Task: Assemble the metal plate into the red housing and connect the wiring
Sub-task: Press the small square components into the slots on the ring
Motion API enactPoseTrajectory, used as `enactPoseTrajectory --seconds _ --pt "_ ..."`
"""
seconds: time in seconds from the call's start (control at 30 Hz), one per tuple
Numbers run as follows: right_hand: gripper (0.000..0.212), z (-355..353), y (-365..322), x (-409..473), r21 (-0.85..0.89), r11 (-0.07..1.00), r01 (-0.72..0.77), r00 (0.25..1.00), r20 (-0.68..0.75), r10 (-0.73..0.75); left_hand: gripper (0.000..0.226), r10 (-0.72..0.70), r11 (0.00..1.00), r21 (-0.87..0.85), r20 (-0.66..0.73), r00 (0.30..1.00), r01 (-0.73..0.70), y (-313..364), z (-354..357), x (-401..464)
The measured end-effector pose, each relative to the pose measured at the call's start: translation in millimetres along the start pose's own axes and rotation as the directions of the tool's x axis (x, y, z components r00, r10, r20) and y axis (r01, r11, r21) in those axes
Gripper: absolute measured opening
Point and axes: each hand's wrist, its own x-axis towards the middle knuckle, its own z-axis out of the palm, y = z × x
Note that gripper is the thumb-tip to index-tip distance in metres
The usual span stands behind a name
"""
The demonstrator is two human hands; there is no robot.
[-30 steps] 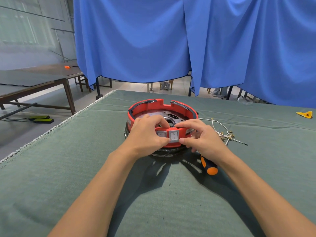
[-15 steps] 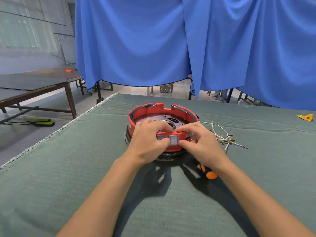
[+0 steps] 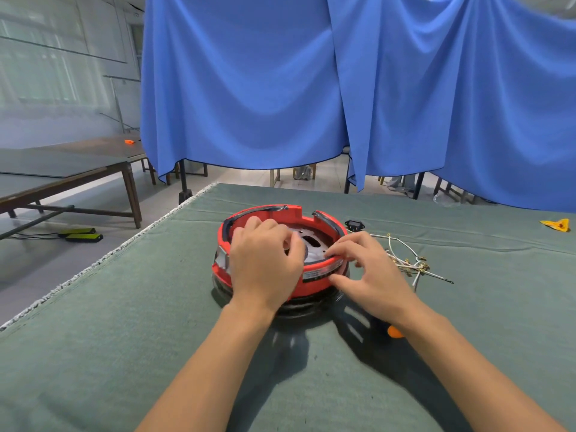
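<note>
Red housing [image 3: 314, 283] sits mid-frame on the green-covered desk [image 3: 124, 338], stacked on a dark round base [image 3: 299, 310]. Inside the housing: metal plate [image 3: 311, 241], lying flat below the rim, holes visible, partly hidden by both hands. Housing has a grey panel [image 3: 223, 260] on its left wall and a label strip [image 3: 321, 272] on the near wall. Left hand [image 3: 265, 263] lies over the near-left rim, fingers [image 3: 274, 229] curled down into the housing over the plate; whether they actually hold the plate, cannot tell. Right hand [image 3: 371, 272] is at the near-right rim, thumb pressed on the outer wall by the label strip, index finger over the rim top, so it pinches the housing wall; the other fingers are loosely spread. Wire bundle [image 3: 405, 260] with brass terminals lies on the desk just right of the housing, behind the right hand, not touched by either. Small black connector [image 3: 353, 225] sits on the desk near the far-right rim. Orange tool handle [image 3: 394, 332] pokes out under the right wrist. Yellow scrap [image 3: 558, 225] at the right edge of the frame, blue curtain [image 3: 311, 88] across the top.
</note>
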Motion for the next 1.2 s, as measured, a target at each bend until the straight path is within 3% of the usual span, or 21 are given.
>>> enactPoseTrajectory --seconds 0.1,0.2,0.27,0.43,0.6,0.73,0.83,1.0,1.2 --pt "0.023 5 -14 1 0.225 0.974 0.021 0.999 -0.042 -0.012 0.029 0.012 0.999 0.046 0.039 0.999 -0.014 24 4 -8" --pt "0.029 6 -13 2 0.322 0.946 -0.046 0.975 -0.191 0.113 0.043 -0.024 0.997 0.071 0.115 0.993 0.016 31 10 -14" --pt "0.030 4 -7 3 0.314 0.943 -0.109 0.947 -0.256 0.195 0.051 0.005 0.998 0.057 0.111 0.994 -0.011 23 6 -12" --pt "0.039 5 4 4 0.222 0.959 -0.178 0.946 -0.231 0.229 0.053 0.078 0.990 -0.134 0.189 0.979 -0.053 -15 -9 1" --pt "0.040 5 4 -1 0.210 0.965 -0.156 0.957 -0.209 0.200 0.042 -0.023 0.997 0.080 0.094 0.995 0.016 -4 -7 1" --pt "0.040 4 3 0 0.298 0.945 -0.138 0.956 -0.210 0.205 0.025 0.135 0.980 0.134 0.096 0.986 -0.148 32 10 -11" --pt "0.037 4 6 5 0.294 0.946 -0.139 0.956 -0.209 0.206 0.023 0.152 0.963 0.205 0.122 0.981 -0.175 29 15 -9" --pt "0.034 2 21 27 0.181 0.966 -0.185 0.931 -0.283 0.231 0.032 0.172 0.925 0.322 0.124 0.977 -0.204 20 22 4" --pt "0.021 -1 70 77 -0.063 0.933 -0.354 0.901 -0.292 0.322 0.042 0.142 0.926 0.342 0.079 0.987 -0.161 8 37 13"
